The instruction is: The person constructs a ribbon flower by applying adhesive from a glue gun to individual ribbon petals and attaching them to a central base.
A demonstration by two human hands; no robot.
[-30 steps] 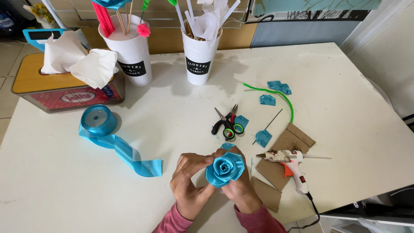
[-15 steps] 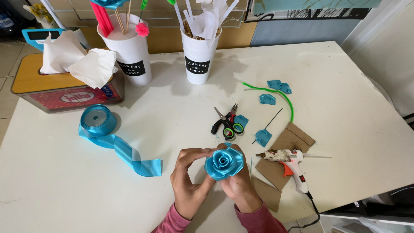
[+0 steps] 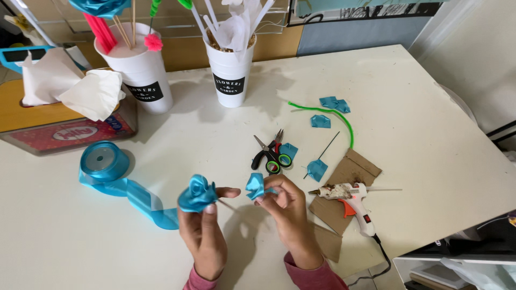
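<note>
Right up close, the left hand (image 3: pixel 203 236) pinches a blue ribbon rose (image 3: pixel 197 194), and the right hand (image 3: pixel 287 207) pinches a folded blue ribbon petal (image 3: pixel 255 186) just beside it, above the white table (image 3: pixel 419 161). Beyond: glue gun (image 3: pixel 346 194) on cardboard (image 3: pixel 352 171), scissors (image 3: pixel 271 154), ribbon spool (image 3: pixel 103 161), two white cups (image 3: pixel 231 72).

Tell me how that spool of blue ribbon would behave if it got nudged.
The ribbon spool lies flat on the table, so it would probably slide, not roll. It looks light, likely moving easily. Its loose tail looks floppy and would probably drag or curl behind.
</note>
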